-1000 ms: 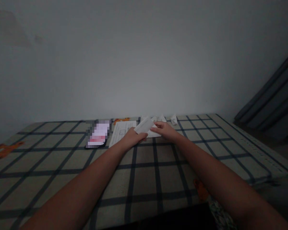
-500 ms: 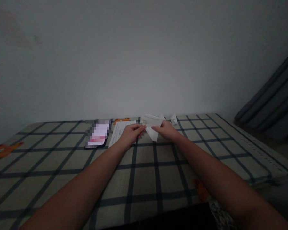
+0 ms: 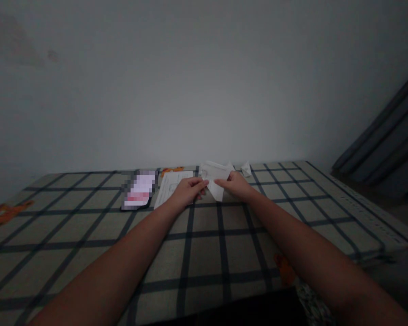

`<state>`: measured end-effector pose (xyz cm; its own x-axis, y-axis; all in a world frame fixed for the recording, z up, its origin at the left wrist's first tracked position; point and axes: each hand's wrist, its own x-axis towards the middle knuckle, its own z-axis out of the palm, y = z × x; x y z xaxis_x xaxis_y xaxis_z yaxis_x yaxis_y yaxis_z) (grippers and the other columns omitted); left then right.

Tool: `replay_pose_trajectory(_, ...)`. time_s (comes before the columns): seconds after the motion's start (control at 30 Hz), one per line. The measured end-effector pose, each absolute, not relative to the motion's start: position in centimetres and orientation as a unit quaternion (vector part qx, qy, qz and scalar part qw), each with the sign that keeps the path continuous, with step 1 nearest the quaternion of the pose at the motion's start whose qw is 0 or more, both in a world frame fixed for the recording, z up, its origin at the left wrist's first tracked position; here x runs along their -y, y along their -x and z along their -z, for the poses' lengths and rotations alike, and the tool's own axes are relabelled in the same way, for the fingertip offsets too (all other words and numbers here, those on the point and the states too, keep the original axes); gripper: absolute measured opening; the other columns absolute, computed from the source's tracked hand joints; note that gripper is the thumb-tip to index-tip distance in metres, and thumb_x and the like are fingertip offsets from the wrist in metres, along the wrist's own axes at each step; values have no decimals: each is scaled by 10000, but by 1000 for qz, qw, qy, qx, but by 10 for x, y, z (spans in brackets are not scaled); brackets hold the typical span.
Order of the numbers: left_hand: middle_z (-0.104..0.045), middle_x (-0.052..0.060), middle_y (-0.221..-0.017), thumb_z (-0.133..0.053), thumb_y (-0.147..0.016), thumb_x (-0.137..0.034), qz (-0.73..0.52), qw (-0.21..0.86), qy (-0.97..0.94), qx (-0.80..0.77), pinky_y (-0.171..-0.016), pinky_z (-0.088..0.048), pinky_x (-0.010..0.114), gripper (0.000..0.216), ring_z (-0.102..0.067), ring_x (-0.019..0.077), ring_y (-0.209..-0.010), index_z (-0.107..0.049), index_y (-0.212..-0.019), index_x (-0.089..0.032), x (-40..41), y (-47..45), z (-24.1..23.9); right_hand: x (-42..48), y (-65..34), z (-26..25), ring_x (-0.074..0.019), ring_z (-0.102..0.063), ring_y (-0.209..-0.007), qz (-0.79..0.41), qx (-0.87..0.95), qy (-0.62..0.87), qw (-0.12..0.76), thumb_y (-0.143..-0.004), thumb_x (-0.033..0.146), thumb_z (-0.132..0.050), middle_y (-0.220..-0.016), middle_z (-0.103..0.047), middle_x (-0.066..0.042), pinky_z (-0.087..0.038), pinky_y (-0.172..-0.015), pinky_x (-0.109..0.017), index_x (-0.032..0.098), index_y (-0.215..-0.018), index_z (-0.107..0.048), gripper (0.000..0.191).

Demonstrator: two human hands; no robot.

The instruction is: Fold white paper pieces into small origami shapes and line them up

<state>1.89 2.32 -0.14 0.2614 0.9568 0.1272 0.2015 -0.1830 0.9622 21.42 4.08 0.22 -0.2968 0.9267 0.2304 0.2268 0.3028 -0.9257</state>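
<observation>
Between my two hands is a folded sheet of white paper, with a pointed flap hanging down toward me. My left hand pinches its left side between thumb and fingers. On the other side my right hand grips the paper, thumb lying on top; its other fingers are mostly hidden behind the sheet. Just left of my left hand lies a flat sheet of printed paper, partly covered by that hand. Beyond my right hand stands a small folded white paper piece.
A phone with a lit, blurred screen lies at the left. The checked cloth with orange figures covers the surface, which meets a plain wall at the back. A grey curtain hangs at the right.
My left hand has shifted slightly to the right, its thumb now further over the paper's edge. The lower flap has tilted a little. My right hand stays nearly still.
</observation>
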Motion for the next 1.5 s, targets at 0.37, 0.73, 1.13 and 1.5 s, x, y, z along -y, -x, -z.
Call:
replay_pose_trajectory(0.37,-576,11,-573,-578,-753,-505,-370,430,-691,-448,-459,-341,210,360,-483,100,-491,-657,-717,-156,-18,-20,-1,-37,-211,-7,-188,-632,-918,-427,683,402,436,-722,242,-635,-1077,-666,-109,-472,-874,-368,119,-1029,-634,331)
replay_pose_trajectory(0.73,-539,-24,-516,-584,-747,-435,-372,428,-692,-447,-450,-316,209,312,-455,94,-448,-523,-601,-166,-19,-19,4,-37,-213,-1,-186,-611,-854,-413,691,421,418,-693,306,-671,-919,-683,-66,-489,-791,-328,154,-974,-645,321)
replay_pose_trajectory(1.13,-519,-20,-529,-580,-745,-476,-455,388,-663,-451,-470,-301,224,349,-427,104,-488,-685,-761,-144,-28,-15,9,-41,-212,-2,-154,-600,-764,-462,656,379,461,-770,360,-585,-890,-666,-58,-476,-688,-275,132,-968,-630,306)
replay_pose_trajectory(1.5,-683,44,-725,-574,-741,-463,-464,375,-647,-475,-564,-397,260,357,-567,173,-637,-718,-827,-148,-32,-15,12,-47,-210,4,-179,-640,-880,-445,653,356,499,-726,287,-646,-1038,-675,-104,-505,-803,-329,130,-1027,-645,339)
